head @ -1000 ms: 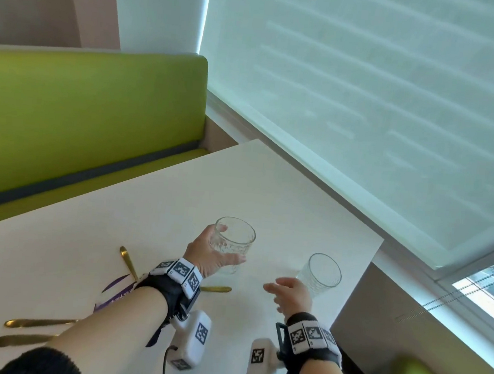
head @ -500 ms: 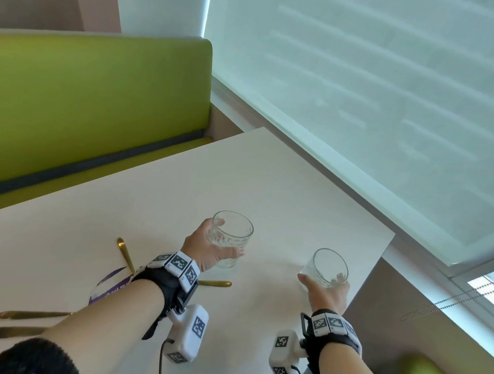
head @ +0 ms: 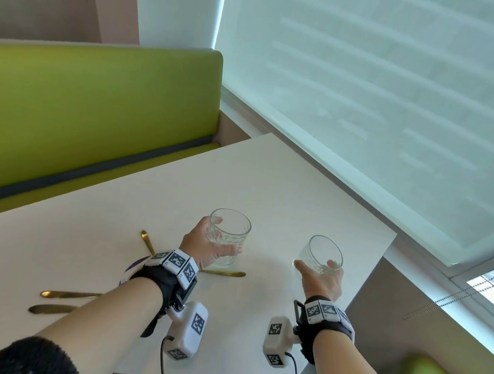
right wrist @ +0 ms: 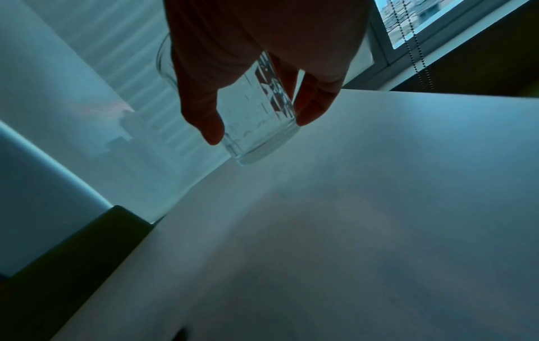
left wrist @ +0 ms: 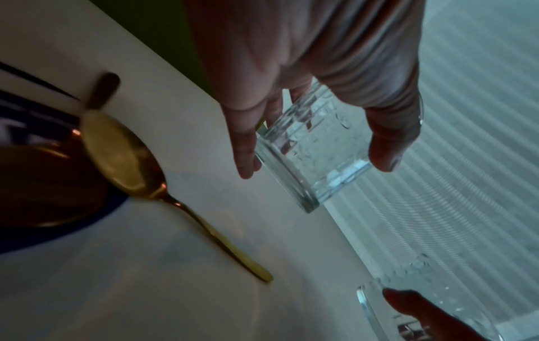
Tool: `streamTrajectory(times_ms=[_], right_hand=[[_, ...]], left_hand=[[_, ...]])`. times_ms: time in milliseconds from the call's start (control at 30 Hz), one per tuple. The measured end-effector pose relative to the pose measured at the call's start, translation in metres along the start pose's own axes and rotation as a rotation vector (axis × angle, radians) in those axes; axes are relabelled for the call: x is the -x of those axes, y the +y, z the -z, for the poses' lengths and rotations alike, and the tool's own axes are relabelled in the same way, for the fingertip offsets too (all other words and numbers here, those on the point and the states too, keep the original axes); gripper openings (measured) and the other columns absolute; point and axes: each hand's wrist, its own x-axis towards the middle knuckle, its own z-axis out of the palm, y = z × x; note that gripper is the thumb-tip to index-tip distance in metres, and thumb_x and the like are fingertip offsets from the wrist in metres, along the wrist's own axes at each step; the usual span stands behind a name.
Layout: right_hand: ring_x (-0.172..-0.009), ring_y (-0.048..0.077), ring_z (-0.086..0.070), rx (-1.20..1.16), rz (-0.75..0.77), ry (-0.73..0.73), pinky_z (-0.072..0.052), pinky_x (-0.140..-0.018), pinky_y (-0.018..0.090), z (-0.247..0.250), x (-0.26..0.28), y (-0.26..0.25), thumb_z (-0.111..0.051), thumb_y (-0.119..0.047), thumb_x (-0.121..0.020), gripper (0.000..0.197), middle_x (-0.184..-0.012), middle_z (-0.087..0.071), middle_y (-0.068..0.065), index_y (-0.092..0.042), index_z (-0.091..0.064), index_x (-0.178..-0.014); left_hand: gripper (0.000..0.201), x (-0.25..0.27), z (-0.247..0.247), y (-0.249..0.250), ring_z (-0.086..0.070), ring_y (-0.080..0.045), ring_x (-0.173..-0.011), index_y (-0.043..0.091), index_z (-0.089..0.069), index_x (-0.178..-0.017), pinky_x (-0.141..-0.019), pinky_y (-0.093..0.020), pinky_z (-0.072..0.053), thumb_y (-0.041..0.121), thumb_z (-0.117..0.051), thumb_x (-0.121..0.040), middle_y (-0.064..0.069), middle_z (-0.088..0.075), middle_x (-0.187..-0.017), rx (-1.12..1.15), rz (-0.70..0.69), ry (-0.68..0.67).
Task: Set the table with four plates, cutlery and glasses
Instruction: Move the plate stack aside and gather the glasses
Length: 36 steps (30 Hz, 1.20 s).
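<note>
Both hands (head: 208, 248) (head: 322, 280) now hold glasses (head: 229, 236) (head: 320, 254); the right has newly gripped its own.

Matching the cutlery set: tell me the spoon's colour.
Gold; the spoon shows best in the left wrist view.
</note>
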Motion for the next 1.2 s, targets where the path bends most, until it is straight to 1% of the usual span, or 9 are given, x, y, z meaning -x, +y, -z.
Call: streamTrajectory(times_ms=[133,233,367,600,733,900,1000,1100,1200], right_hand=[[-0.119,0.029,-0.052,0.014,0.092,-0.061,-0.042,-0.101,0.035,-0.005,0.047,-0.007,-0.082,-0.027,-0.067,0.072,-0.125,-0.055,0.009,-0.018,-0.043,-0.127],[-0.117,0.027,-0.053,0.025,0.169,-0.125,-0.042,-0.103,0.035,-0.006,0.109,-0.006,-0.083,-0.029,-0.065,0.071,-0.121,-0.057,0.006,-0.019,-0.045,-0.124],[-0.116,0.024,-0.054,0.01,0.255,-0.213,-0.04,-0.097,0.028,-0.007,0.2,0.002,-0.083,-0.028,-0.065,0.068,-0.111,-0.055,0.002,-0.018,-0.047,-0.122],[-0.114,0.022,-0.056,0.034,0.371,-0.396,-0.043,-0.089,0.022,-0.018,0.351,0.032,-0.085,-0.028,-0.063,0.07,-0.121,-0.059,0.005,-0.018,-0.051,-0.122],[-0.117,0.023,-0.055,0.09,0.41,-0.508,-0.044,-0.1,0.029,-0.034,0.419,0.054,-0.086,-0.029,-0.061,0.076,-0.125,-0.06,0.006,-0.017,-0.051,-0.127],[-0.118,0.024,-0.054,0.211,0.485,-0.646,-0.043,-0.097,0.029,-0.052,0.488,0.083,-0.086,-0.028,-0.061,0.078,-0.126,-0.058,0.006,-0.015,-0.05,-0.128],[-0.114,0.023,-0.056,0.302,0.497,-0.734,-0.049,-0.089,0.027,-0.065,0.52,0.106,-0.086,-0.028,-0.059,0.079,-0.123,-0.059,0.005,-0.016,-0.049,-0.128],[-0.117,0.022,-0.053,0.382,0.531,-0.823,-0.048,-0.085,0.022,-0.075,0.548,0.122,-0.086,-0.028,-0.062,0.077,-0.127,-0.055,0.004,-0.017,-0.048,-0.128],[-0.118,0.022,-0.052,0.457,0.571,-0.887,-0.043,-0.095,0.028,-0.085,0.575,0.135,-0.085,-0.029,-0.063,0.076,-0.128,-0.054,0.005,-0.017,-0.046,-0.128]], left_hand=[[0.088,0.038,0.023,-0.011,-0.054,-0.02,-0.112,0.029,-0.048,-0.122,-0.1,-0.03,-0.044,0.043,-0.088,-0.045,-0.003,-0.056,-0.124,0.059,-0.022,-0.02],[0.082,0.091,0.055,-0.026,-0.052,-0.02,-0.111,0.024,-0.047,-0.127,-0.099,-0.03,-0.044,0.034,-0.088,-0.057,0.0,-0.054,-0.119,0.095,-0.039,0.013],[0.108,0.161,0.098,-0.061,-0.059,-0.021,-0.113,0.03,-0.048,-0.12,-0.1,-0.042,-0.049,0.062,-0.087,-0.025,0.001,-0.062,-0.122,0.113,-0.049,0.036],[0.098,0.29,0.174,-0.13,-0.057,-0.023,-0.114,0.033,-0.044,-0.113,-0.103,-0.043,-0.046,0.056,-0.082,-0.026,0.0,-0.058,-0.118,0.164,-0.02,0.182],[0.085,0.347,0.21,-0.168,-0.055,-0.023,-0.112,0.028,-0.044,-0.12,-0.1,-0.038,-0.046,0.037,-0.09,-0.049,0.0,-0.055,-0.115,0.209,0.028,0.264],[0.108,0.397,0.239,-0.216,-0.055,-0.023,-0.113,0.026,-0.043,-0.125,-0.102,-0.039,-0.045,0.046,-0.084,-0.027,-0.006,-0.056,-0.126,0.284,0.079,0.39],[0.101,0.424,0.252,-0.242,-0.054,-0.022,-0.111,0.026,-0.043,-0.121,-0.101,-0.035,-0.044,0.038,-0.085,-0.029,-0.011,-0.053,-0.13,0.327,0.116,0.47],[0.104,0.444,0.267,-0.267,-0.048,-0.025,-0.126,0.017,-0.045,-0.128,-0.107,-0.036,-0.038,0.032,-0.087,-0.035,-0.014,-0.048,-0.139,0.318,0.128,0.567],[0.115,0.465,0.284,-0.289,-0.049,-0.025,-0.127,0.012,-0.046,-0.132,-0.106,-0.037,-0.04,0.043,-0.082,-0.026,-0.011,-0.052,-0.137,0.28,0.146,0.683]])
